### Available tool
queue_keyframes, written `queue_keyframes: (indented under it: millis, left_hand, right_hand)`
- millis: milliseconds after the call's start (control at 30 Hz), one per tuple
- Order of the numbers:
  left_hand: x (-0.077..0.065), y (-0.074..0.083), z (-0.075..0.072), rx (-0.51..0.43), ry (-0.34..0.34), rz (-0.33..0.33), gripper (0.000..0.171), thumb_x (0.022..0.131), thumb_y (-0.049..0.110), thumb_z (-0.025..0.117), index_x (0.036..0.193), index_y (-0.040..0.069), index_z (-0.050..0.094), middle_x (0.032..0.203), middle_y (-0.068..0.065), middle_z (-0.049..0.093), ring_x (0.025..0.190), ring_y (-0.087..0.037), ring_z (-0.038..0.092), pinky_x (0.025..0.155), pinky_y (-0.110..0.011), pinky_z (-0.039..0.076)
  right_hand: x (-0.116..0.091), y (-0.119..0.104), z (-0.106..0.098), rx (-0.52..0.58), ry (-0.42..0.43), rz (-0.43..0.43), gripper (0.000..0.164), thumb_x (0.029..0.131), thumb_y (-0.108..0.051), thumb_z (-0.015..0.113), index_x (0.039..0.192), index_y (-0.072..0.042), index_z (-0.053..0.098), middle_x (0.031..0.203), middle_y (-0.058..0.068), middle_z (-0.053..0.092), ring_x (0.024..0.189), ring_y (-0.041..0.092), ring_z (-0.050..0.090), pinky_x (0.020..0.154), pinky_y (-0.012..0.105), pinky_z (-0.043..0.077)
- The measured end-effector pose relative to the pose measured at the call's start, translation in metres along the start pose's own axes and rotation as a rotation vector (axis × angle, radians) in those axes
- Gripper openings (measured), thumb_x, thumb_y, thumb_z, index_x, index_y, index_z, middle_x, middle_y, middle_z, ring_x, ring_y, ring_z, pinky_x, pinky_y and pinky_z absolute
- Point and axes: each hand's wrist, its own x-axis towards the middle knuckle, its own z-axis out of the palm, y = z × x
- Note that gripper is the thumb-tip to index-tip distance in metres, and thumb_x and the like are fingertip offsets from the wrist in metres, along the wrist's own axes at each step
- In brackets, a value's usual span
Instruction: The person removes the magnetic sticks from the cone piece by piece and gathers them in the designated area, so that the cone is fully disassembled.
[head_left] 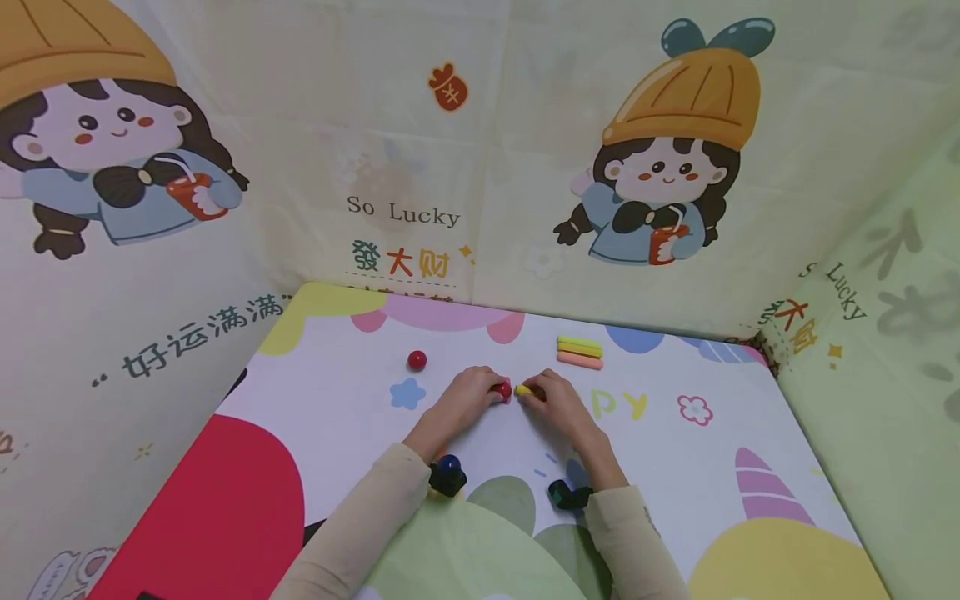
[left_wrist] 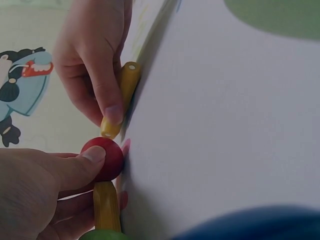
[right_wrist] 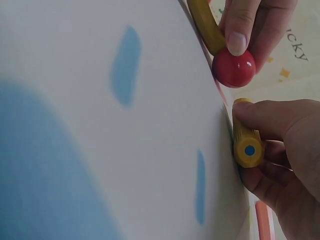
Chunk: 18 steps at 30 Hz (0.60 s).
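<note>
My left hand (head_left: 472, 396) pinches a red ball (left_wrist: 112, 160) between thumb and fingers. Against that ball stands a yellow rod (left_wrist: 105, 205), with a green rounded piece (left_wrist: 102, 235) at its other end, partly cut off by the frame. A second yellow rod (right_wrist: 247, 135), with a blue dot on its end face, is gripped by my right hand (right_wrist: 295, 145). The near end of this rod points at the red ball, a small gap apart in the head view. Both hands are close together above the table's middle.
Another red ball (head_left: 417, 360) lies behind and left of my left hand. Yellow rods (head_left: 579, 342) and an orange-pink rod (head_left: 580, 361) lie side by side at the back right. A dark blue round shape (head_left: 448, 463) shows beside my left wrist. Printed cloth (head_left: 510, 167) hangs behind the table.
</note>
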Motion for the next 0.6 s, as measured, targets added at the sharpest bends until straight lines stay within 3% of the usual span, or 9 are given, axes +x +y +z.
queue_keyframes:
  millis: [367, 600]
  left_hand:
    - [-0.001, 0.003, 0.002, -0.016, 0.000, -0.021, 0.039, 0.095, 0.019, 0.068, 0.133, 0.012, 0.066, 0.120, -0.007, 0.070, 0.111, -0.021, 0.063, 0.101, -0.034, 0.053]
    - [-0.002, 0.004, 0.002, -0.022, 0.014, -0.007, 0.038, 0.095, 0.018, 0.068, 0.132, 0.010, 0.066, 0.121, -0.009, 0.070, 0.112, -0.023, 0.063, 0.102, -0.036, 0.052]
  right_hand:
    - [-0.010, 0.000, -0.009, -0.040, -0.067, 0.098, 0.027, 0.090, -0.020, 0.074, 0.114, -0.008, 0.072, 0.102, 0.005, 0.063, 0.087, 0.016, 0.055, 0.087, 0.034, 0.055]
    - [-0.013, 0.012, -0.015, -0.041, -0.038, 0.156, 0.030, 0.092, -0.024, 0.071, 0.117, -0.008, 0.071, 0.106, 0.006, 0.064, 0.091, 0.019, 0.056, 0.089, 0.038, 0.056]
